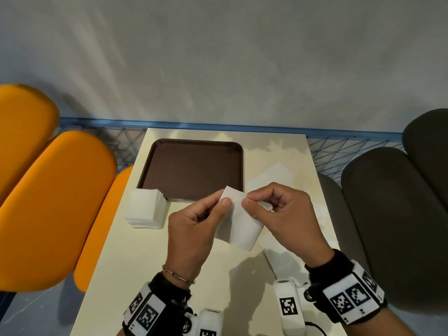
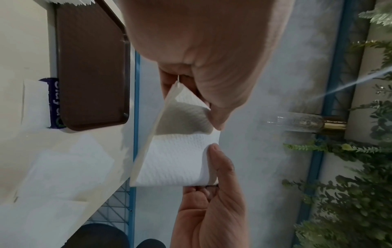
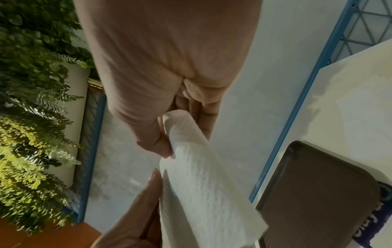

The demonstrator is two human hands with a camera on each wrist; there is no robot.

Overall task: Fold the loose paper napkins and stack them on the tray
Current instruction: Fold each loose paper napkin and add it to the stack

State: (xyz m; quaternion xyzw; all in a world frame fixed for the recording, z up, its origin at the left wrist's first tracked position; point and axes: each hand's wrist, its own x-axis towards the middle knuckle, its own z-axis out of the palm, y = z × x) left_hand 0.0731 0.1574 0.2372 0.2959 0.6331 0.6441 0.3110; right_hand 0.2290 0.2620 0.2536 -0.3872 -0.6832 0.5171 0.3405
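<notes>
Head view, hands (image 1: 194, 226) pinching napkin (image 1: 240, 224)

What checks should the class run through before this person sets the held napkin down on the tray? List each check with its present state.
1. Both hands grip the napkin: left hand and right hand each pinch its top edge. Ok.
2. Napkin clear of the table: held above it. Ok.
3. Fold finished: layers are parted in the left wrist view. Not ok.
4. Brown tray has free room: no napkins on it. Ok.
5. Napkin stack keeps off the tray: it touches or overlaps the near left corner. Cannot tell.
</notes>
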